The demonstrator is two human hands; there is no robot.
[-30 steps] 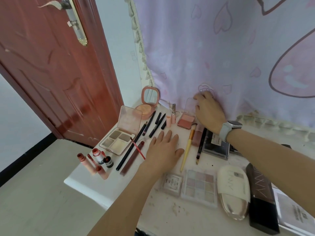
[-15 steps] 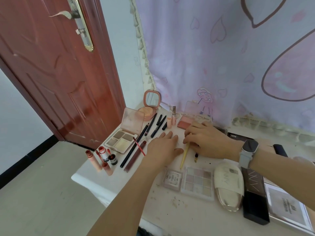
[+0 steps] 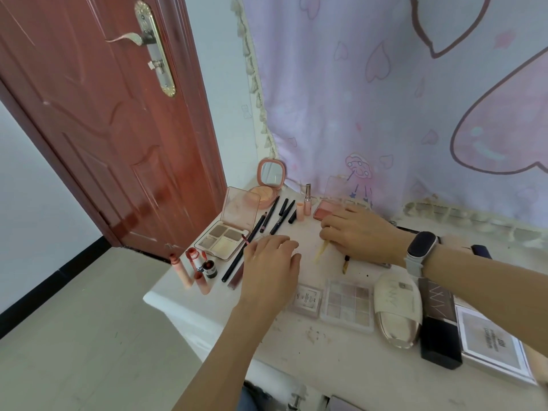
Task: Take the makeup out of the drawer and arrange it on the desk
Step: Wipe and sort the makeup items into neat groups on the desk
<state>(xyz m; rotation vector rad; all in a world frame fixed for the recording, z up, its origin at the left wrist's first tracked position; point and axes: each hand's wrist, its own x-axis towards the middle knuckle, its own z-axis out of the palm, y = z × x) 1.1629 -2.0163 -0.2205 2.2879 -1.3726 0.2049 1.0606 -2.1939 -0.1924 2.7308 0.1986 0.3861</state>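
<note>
A person's left hand [image 3: 271,264] rests palm-down on the bench [image 3: 341,348], fingers loosely curled, holding nothing. Beyond, the right hand [image 3: 360,232] has its fingers closed around a yellow brush [image 3: 321,253], a blush palette [image 3: 327,211] just past them.

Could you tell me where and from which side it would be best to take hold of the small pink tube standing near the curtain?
Probably pinch the pink tube around its upright middle, coming from above. It stands on end beside its cap and the blush palette, so a low side approach seems likely to knock neighbours. The right hand is nearest.
</note>
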